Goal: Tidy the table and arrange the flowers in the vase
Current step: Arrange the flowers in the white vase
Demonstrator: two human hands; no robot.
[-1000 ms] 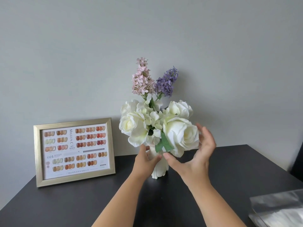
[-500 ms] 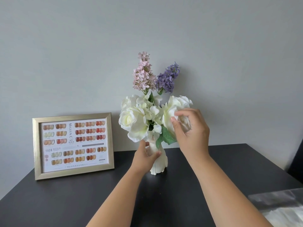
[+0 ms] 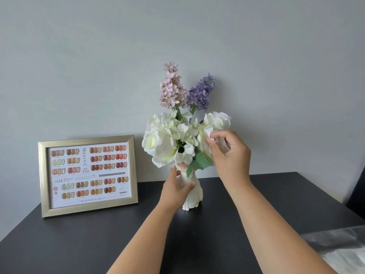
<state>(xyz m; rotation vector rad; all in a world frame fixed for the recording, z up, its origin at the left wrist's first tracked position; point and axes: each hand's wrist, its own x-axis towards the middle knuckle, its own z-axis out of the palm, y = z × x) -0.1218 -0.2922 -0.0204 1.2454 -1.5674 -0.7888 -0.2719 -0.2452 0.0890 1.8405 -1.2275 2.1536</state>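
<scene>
A small white vase stands on the black table near the wall. It holds white roses, a pink lilac sprig and a purple lilac sprig. My left hand wraps around the vase's neck from the left. My right hand is raised at the bouquet's right side, its fingertips pinching a petal of the right-hand white rose. Green leaves hang just below that rose.
A gold-framed nail colour chart leans against the grey wall at the left. Crumpled clear plastic wrap lies at the table's right front corner. A dark object shows past the table's right edge.
My right hand rose from beside the rose's underside to its front and now pinches a petal. My left hand stayed on the vase. The view shifted slightly.
</scene>
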